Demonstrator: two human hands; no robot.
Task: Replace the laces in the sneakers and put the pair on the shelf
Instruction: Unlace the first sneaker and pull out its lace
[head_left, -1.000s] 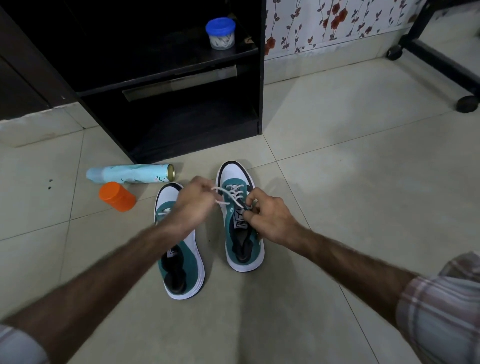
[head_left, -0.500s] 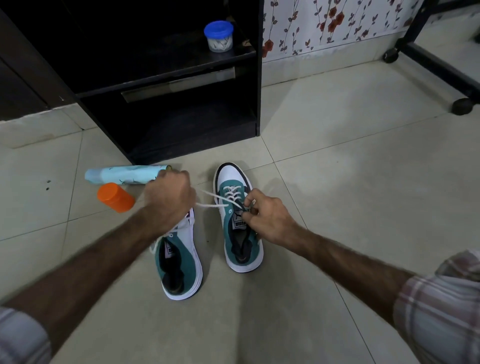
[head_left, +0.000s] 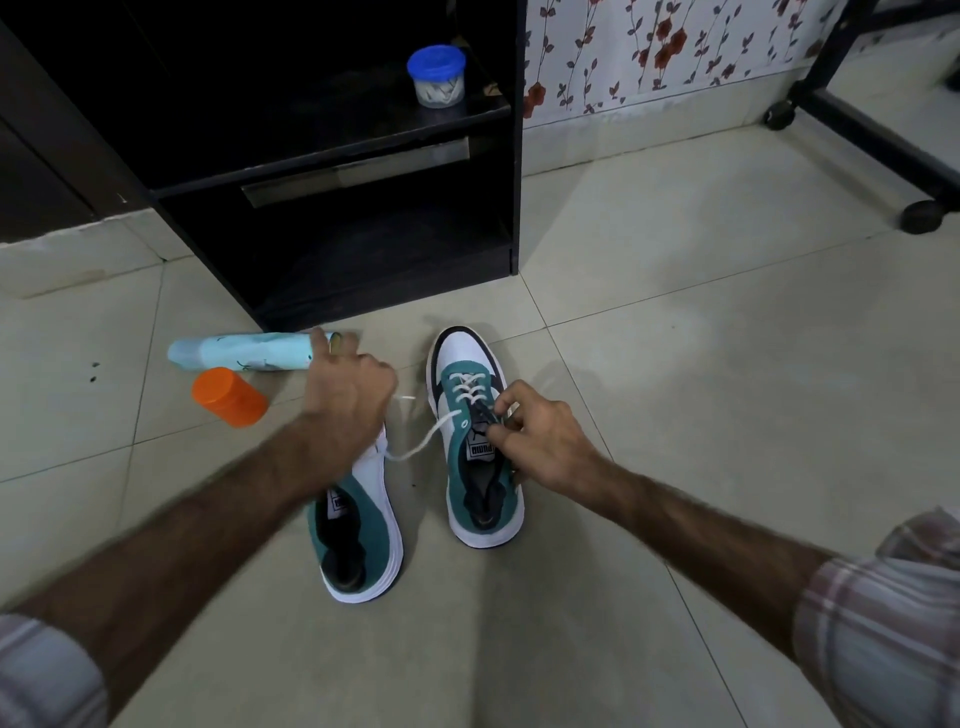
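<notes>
A white lace (head_left: 423, 446) runs from the eyelets of the right sneaker (head_left: 480, 441) slantwise down to the left, across the gap between the two shoes, to a point under the left hand (head_left: 349, 397). That hand is blurred; its fingers are curled and the lace appears to pass into them, though the grip itself is hidden. The hand hovers over the toe of the left sneaker (head_left: 363, 525), knuckles up, forearm reaching in from the lower left. The right hand (head_left: 540, 441) sits at the right sneaker's tongue, thumb and fingertips pinching the lace at the upper eyelets, wrist bent inward. Both sneakers stand on the tiled floor (head_left: 675, 389), toes pointing at the black shelf (head_left: 363, 166). A pale blue can (head_left: 239, 353) and an orange cap (head_left: 228, 396) lie to the left.
</notes>
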